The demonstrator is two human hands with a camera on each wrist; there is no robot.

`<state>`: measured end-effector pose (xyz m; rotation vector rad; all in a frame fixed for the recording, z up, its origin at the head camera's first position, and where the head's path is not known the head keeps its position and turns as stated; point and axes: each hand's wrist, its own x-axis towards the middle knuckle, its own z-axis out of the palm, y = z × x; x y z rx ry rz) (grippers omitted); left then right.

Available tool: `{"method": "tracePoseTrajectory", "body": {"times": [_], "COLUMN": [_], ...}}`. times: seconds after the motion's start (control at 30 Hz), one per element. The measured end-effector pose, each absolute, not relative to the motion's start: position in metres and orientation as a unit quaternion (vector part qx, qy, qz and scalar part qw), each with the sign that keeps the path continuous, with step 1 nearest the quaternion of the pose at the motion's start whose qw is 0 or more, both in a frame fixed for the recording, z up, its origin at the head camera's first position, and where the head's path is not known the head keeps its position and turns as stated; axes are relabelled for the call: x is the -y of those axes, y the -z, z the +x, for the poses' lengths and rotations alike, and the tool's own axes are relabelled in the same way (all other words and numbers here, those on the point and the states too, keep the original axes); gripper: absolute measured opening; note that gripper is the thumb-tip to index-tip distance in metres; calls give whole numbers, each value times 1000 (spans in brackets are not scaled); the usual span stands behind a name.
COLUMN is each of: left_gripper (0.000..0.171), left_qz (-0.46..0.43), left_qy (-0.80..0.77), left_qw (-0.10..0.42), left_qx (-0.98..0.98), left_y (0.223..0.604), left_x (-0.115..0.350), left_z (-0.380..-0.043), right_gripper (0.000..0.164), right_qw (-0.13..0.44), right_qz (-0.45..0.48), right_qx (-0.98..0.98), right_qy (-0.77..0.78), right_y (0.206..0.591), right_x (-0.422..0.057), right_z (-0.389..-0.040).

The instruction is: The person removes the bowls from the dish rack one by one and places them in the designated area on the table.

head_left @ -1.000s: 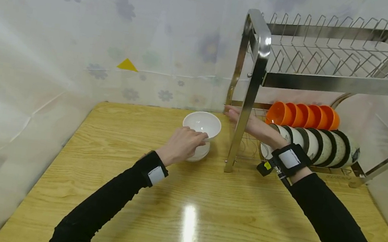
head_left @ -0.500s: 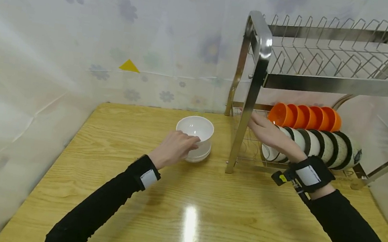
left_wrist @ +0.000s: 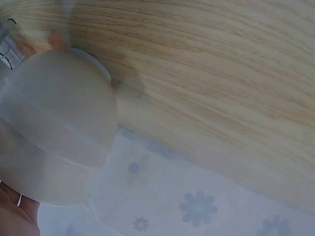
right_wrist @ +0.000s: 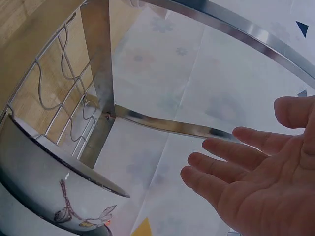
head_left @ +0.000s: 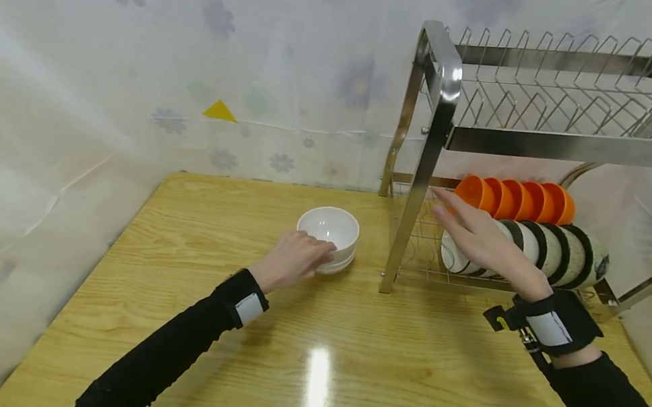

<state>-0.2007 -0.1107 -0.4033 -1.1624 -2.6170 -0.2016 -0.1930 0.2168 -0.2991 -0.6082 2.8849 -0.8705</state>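
Observation:
My left hand (head_left: 293, 258) holds the near rim of a white bowl (head_left: 332, 223), which sits in a small stack with the lower white rim (head_left: 338, 267) showing beneath it. In the left wrist view the nested bowls (left_wrist: 64, 93) appear from the side, with the fingers (left_wrist: 30, 207) at the upper bowl's rim. My right hand (head_left: 483, 240), fingers extended and holding nothing, is at the lower tier of the dish rack (head_left: 415, 194). It overlaps the row of dark-rimmed bowls (head_left: 549, 251) in the head view. The right wrist view shows its spread fingers (right_wrist: 211, 184) beside the rack's frame.
Several orange bowls (head_left: 474, 193) stand on edge in a row at the back of the lower tier. Above them is the rack's upper wire tier (head_left: 564, 104). A patterned plastic sheet (head_left: 292, 77) hangs behind the wooden table (head_left: 208, 216).
My left hand has brought the upper white bowl down and slightly left, closer over the lower one. My right hand has drawn back rightward from behind the rack's left post.

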Motion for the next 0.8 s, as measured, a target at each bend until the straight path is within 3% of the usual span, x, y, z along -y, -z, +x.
{"method": "tracePoseTrajectory", "body": {"times": [0.47,0.8], "left_gripper": [15,20], "left_qz": [-402,-405], "left_qy": [77,74], "left_qw": [126,131], "left_qx": [903,902], "left_y": [415,420], "left_x": [112,112], "left_z": [-200,-198], "right_gripper": [50,51], "right_qw": [-19,-36], "right_qz": [-196,-174], "right_qx": [-949,-962], "right_qy": [246,207], "right_y": [315,336], "right_x": [-235,-241], "right_z": [-201,-211]}}
